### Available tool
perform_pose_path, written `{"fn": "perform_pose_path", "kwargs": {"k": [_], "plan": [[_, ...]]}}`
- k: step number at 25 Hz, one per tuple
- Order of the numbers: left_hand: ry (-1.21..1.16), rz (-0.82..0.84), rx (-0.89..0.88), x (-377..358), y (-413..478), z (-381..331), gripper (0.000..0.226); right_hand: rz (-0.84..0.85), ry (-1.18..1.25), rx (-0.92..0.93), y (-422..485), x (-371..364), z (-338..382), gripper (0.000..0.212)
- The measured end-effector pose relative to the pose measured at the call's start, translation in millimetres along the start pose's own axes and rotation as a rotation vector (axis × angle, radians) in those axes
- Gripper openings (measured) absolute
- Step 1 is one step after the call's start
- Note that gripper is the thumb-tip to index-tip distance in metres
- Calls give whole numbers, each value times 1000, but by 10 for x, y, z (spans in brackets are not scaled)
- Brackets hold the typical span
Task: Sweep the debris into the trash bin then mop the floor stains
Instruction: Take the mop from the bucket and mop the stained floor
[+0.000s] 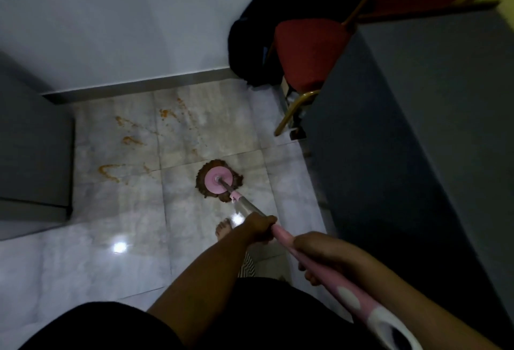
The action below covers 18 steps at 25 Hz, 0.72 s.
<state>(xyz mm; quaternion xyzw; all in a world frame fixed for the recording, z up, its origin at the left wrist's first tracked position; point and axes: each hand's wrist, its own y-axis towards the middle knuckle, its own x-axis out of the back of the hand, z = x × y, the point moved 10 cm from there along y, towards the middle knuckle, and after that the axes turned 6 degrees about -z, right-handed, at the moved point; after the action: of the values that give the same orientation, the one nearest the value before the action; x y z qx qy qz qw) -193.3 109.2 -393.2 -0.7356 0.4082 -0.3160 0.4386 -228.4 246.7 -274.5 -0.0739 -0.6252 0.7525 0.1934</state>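
Around mop handle (282, 235), both hands (258, 226) (319, 249) curled

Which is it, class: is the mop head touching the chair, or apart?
Apart. The head view shows bare floor between the mop head and the chair legs.

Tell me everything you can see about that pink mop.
The mop has a round pink disc over brown, dirty-looking strands, a silvery metal shaft and a pink plastic handle with white patches. It slants from the tiled floor up toward the person. The left hand grips lower, the right hand higher.
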Motion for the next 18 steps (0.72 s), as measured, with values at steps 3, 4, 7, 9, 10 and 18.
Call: {"fn": "perform_pose_path", "kwargs": {"k": [3, 4, 7, 9, 10, 18], "plan": [[6, -91, -16, 604, 375, -364, 29, 4, 77, 179, 171, -13, 669, 33], [-17, -116, -8, 820, 508, -490, 29, 18, 72, 309, 234, -66, 989, 34], [-161, -192, 30, 1575, 836, -918, 38, -15, 5, 153, 717, -360, 1855, 28], [-178, -256, 9, 2078, 983, -1206, 39, -31, 5, -23, 979, -629, 2422, 36], [-161, -272, -6, 2263, 1036, -1335, 39, -57, 22, -85, 1050, -674, 2609, 39], [43, -19, 64, 1870, 974, -1436, 33, -47, 21, 96, 736, -428, 2398, 34]]}}
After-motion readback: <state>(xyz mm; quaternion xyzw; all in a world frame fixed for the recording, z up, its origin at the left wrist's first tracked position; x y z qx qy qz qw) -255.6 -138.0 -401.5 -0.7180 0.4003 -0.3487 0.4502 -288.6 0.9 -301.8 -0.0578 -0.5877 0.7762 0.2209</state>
